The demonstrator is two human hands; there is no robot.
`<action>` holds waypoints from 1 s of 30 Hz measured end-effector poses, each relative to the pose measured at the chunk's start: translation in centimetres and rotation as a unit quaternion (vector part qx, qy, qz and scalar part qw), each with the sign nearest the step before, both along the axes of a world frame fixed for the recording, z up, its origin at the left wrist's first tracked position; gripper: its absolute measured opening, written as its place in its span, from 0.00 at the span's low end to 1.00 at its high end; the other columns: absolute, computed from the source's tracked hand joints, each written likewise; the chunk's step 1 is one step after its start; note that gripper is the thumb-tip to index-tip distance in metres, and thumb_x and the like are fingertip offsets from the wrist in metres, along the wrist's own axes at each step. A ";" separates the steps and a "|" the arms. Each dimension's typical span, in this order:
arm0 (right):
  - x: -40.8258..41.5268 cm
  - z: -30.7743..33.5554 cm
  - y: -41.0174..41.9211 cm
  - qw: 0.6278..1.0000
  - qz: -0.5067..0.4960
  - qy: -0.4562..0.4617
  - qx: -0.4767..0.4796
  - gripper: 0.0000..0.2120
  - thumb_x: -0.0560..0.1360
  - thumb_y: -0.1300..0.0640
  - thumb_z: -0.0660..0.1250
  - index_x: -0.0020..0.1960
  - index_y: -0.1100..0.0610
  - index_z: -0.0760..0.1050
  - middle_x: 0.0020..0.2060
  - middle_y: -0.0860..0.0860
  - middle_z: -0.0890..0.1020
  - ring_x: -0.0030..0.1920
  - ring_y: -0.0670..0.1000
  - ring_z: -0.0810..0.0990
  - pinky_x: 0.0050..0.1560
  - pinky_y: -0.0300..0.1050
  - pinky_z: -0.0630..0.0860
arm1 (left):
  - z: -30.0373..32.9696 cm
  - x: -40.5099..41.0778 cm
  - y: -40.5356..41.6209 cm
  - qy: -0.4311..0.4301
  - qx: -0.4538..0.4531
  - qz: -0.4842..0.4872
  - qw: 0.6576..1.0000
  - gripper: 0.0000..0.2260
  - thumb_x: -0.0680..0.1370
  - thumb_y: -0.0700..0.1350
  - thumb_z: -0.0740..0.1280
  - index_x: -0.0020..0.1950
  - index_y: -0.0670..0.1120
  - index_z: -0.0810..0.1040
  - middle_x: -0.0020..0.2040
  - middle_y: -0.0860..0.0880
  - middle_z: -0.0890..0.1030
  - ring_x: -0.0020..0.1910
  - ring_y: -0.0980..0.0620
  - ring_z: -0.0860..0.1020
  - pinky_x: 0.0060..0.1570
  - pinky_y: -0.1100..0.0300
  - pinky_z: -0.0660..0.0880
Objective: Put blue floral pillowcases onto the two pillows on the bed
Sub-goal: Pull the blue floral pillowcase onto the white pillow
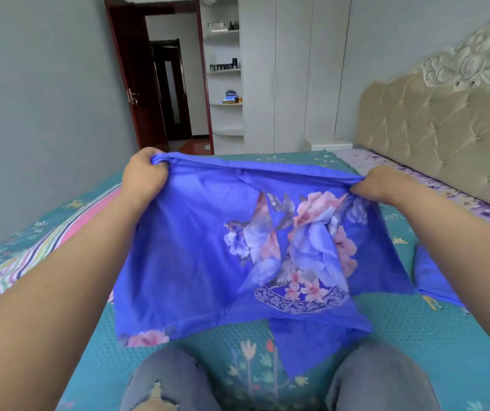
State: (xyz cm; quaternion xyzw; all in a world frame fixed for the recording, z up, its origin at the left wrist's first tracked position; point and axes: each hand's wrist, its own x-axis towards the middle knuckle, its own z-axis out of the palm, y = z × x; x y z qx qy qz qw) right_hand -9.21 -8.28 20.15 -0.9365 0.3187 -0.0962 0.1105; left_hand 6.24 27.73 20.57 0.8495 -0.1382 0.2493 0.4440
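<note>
Both hands were clenched on cloth. The left hand [143, 170] gripped one upper corner of a thin blue pillowcase printed with pink and pale flowers [231, 247], and the right hand [377, 182] pinched the other upper corner, so the top edge ran stretched between them from left to right. The rest of the pillowcase hung slack below that edge, its lower hem draping just above the person's knees in grey trousers [380, 378] and touching the teal quilted bedspread [460, 336].

The relation that mattered for the next move, as I judged it, was where a pillow lay. A long pillow in pink, white and dark stripes [30, 256] rested on the bedspread to the left, below the left forearm, its long axis running away from the person and slanting rightward. It lay nearer the left hand and well apart from the right. Which edge of the pillowcase was the open mouth could not be told.

To the right, beside the right forearm, a second piece of blue fabric [436, 280] lay flat on the bedspread, probably the other pillowcase. Further right stood a beige tufted headboard [433, 123].
</note>
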 end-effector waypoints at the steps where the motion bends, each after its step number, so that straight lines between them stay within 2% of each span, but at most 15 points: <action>1: -0.2 -0.5 -0.2 0.998 -0.010 0.019 0.052 0.16 0.78 0.49 0.62 0.49 0.63 0.76 0.43 0.62 0.80 0.33 0.54 0.80 0.34 0.37 0.72 | -0.5 0.4 0.2 0.012 0.016 0.001 1.000 0.09 0.76 0.38 0.59 0.52 0.44 0.77 0.47 0.45 0.78 0.48 0.47 0.75 0.48 0.57 0.69; 2: -0.4 -1.2 -0.5 0.990 -0.033 0.045 0.131 0.17 0.79 0.47 0.60 0.45 0.61 0.73 0.33 0.60 0.78 0.21 0.50 0.74 0.24 0.33 0.67 | -1.2 0.8 0.3 0.025 0.029 0.002 0.999 0.12 0.76 0.38 0.59 0.57 0.44 0.76 0.51 0.44 0.79 0.52 0.45 0.76 0.52 0.56 0.69; 4: -0.4 -3.0 -1.9 0.963 -0.072 0.062 0.251 0.19 0.81 0.45 0.52 0.45 0.60 0.68 0.20 0.57 0.75 0.11 0.47 0.65 0.17 0.27 0.61 | -2.9 2.0 0.9 0.055 0.060 0.014 0.997 0.19 0.76 0.36 0.58 0.66 0.45 0.72 0.60 0.40 0.77 0.59 0.41 0.75 0.57 0.54 0.69; 7: 0.9 -6.5 -4.0 0.920 -0.092 -0.050 0.377 0.18 0.83 0.50 0.47 0.52 0.64 0.66 0.21 0.56 0.79 0.16 0.48 0.75 0.17 0.35 0.72 | -6.1 4.1 1.6 0.108 0.138 0.021 0.984 0.30 0.73 0.32 0.56 0.75 0.48 0.60 0.67 0.38 0.72 0.64 0.38 0.72 0.62 0.50 0.68; 9: 2.0 -8.2 -3.5 0.893 -0.059 -0.102 0.433 0.13 0.83 0.54 0.49 0.58 0.63 0.66 0.30 0.54 0.82 0.26 0.51 0.81 0.21 0.38 0.75 | -8.4 4.9 1.9 0.146 0.223 0.040 0.963 0.31 0.73 0.33 0.57 0.76 0.48 0.58 0.67 0.37 0.72 0.64 0.37 0.72 0.63 0.49 0.69; 13: 4.9 -11.3 -1.5 0.929 0.024 -0.076 0.362 0.04 0.80 0.62 0.58 0.52 0.56 0.71 0.46 0.56 0.78 0.37 0.52 0.77 0.27 0.40 0.77 | -12.1 5.2 0.2 0.161 0.428 0.094 0.884 0.31 0.74 0.40 0.60 0.75 0.51 0.53 0.68 0.39 0.69 0.65 0.36 0.69 0.63 0.43 0.68; 16: 6.2 -13.2 -0.6 0.955 0.136 -0.113 0.239 0.10 0.76 0.65 0.62 0.55 0.57 0.73 0.53 0.57 0.80 0.50 0.49 0.79 0.47 0.42 0.75 | -14.8 5.5 -3.7 0.135 0.458 -0.009 0.878 0.37 0.74 0.50 0.66 0.77 0.50 0.48 0.75 0.44 0.59 0.73 0.41 0.59 0.70 0.44 0.60; 18: 6.1 -13.8 0.7 0.953 0.219 -0.139 0.157 0.19 0.75 0.66 0.62 0.65 0.59 0.68 0.62 0.53 0.78 0.62 0.47 0.76 0.66 0.46 0.66 | -16.0 5.3 -7.3 0.105 0.435 -0.108 0.888 0.46 0.71 0.61 0.68 0.78 0.50 0.43 0.78 0.46 0.51 0.76 0.44 0.53 0.73 0.46 0.54; 20: 5.9 -13.6 2.2 0.940 0.291 -0.176 0.041 0.20 0.74 0.61 0.61 0.66 0.58 0.69 0.62 0.50 0.78 0.63 0.46 0.76 0.73 0.49 0.53 | -16.0 3.9 -11.0 0.057 0.354 -0.196 0.913 0.54 0.65 0.66 0.71 0.77 0.50 0.41 0.78 0.48 0.48 0.76 0.47 0.51 0.74 0.50 0.52; 22: 5.7 -12.2 3.7 0.903 0.352 -0.246 -0.025 0.19 0.72 0.57 0.60 0.63 0.58 0.72 0.58 0.50 0.80 0.59 0.48 0.78 0.73 0.50 0.52 | -14.5 2.0 -14.5 0.030 0.223 -0.267 0.937 0.54 0.64 0.59 0.76 0.78 0.48 0.44 0.76 0.49 0.58 0.73 0.53 0.59 0.71 0.58 0.56; 24: 5.8 -11.3 4.8 0.878 0.343 -0.333 -0.035 0.20 0.73 0.54 0.63 0.63 0.60 0.71 0.59 0.52 0.79 0.60 0.51 0.76 0.72 0.54 0.59 | -12.2 0.8 -17.1 0.031 0.126 -0.289 0.948 0.40 0.67 0.55 0.74 0.74 0.49 0.60 0.62 0.49 0.76 0.60 0.54 0.73 0.58 0.61 0.67; 25: 5.8 -11.3 5.1 0.880 0.303 -0.365 -0.016 0.25 0.73 0.52 0.66 0.66 0.61 0.68 0.62 0.54 0.76 0.63 0.53 0.73 0.70 0.55 0.62 | -11.0 0.6 -18.0 0.032 0.114 -0.280 0.953 0.27 0.69 0.54 0.69 0.66 0.49 0.71 0.54 0.49 0.80 0.54 0.49 0.77 0.50 0.60 0.70; 27: 6.1 -12.6 4.5 0.911 0.202 -0.354 0.069 0.44 0.68 0.44 0.73 0.74 0.61 0.56 0.70 0.55 0.65 0.71 0.53 0.64 0.72 0.51 0.60 | -9.3 0.5 -18.8 0.032 0.101 -0.252 0.962 0.08 0.73 0.49 0.63 0.48 0.47 0.76 0.44 0.47 0.80 0.47 0.45 0.78 0.41 0.60 0.68; 29: 6.0 -15.1 3.8 0.935 0.168 -0.237 0.206 0.58 0.60 0.37 0.76 0.76 0.57 0.48 0.73 0.52 0.60 0.73 0.50 0.60 0.72 0.47 0.59 | -7.8 0.2 -18.7 0.079 0.009 -0.273 0.959 0.03 0.78 0.42 0.61 0.48 0.45 0.75 0.45 0.46 0.79 0.43 0.49 0.76 0.39 0.64 0.68; 30: 5.9 -16.6 3.4 0.930 0.179 -0.158 0.280 0.57 0.57 0.35 0.76 0.76 0.56 0.52 0.70 0.49 0.66 0.68 0.47 0.66 0.68 0.44 0.65 | -7.1 -0.3 -18.4 0.111 -0.048 -0.298 0.947 0.05 0.79 0.40 0.60 0.50 0.45 0.75 0.46 0.47 0.79 0.42 0.52 0.76 0.38 0.67 0.70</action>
